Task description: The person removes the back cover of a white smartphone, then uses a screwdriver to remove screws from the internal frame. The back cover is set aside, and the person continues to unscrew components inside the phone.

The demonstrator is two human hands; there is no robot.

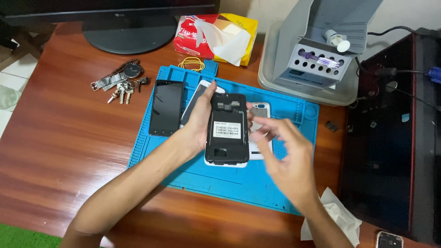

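- A person's left hand (198,120) grips an opened black smartphone with its back cover off (227,129), fingers wrapped round the phone's 9 o'clock edge, thumb tip near its top corner; the phone is held upright above the middle of a blue silicone repair mat (151,142).
- The right hand (284,151), blurred, hovers at the phone's 3 o'clock side, fingers loosely spread and curled, holding nothing that can be made out; whether a fingertip touches the phone cannot be told.
- Behind the held phone, toward 3 o'clock, a white phone back shell (260,115) lies flat on the mat, partly hidden.
- At the mat's 10 o'clock area a black flat smartphone with a dark screen (166,107) lies face up, and just beside it a second slim white-edged handset (202,92) sits tilted, partly behind the left hand.
- A yellow rubber band (191,63) rests at the mat's 12 o'clock edge.
- On the reddish-brown wooden tabletop (59,138), at 10 o'clock from the mat, lie a bunch of metal keys with a round wristwatch (121,79).
- At 12 o'clock stands a red-and-yellow tissue pack (216,36); at 1 o'clock a grey plastic tool stand in a tray (317,50).
- A crumpled white tissue (340,219) lies at 5 o'clock, by the right forearm.
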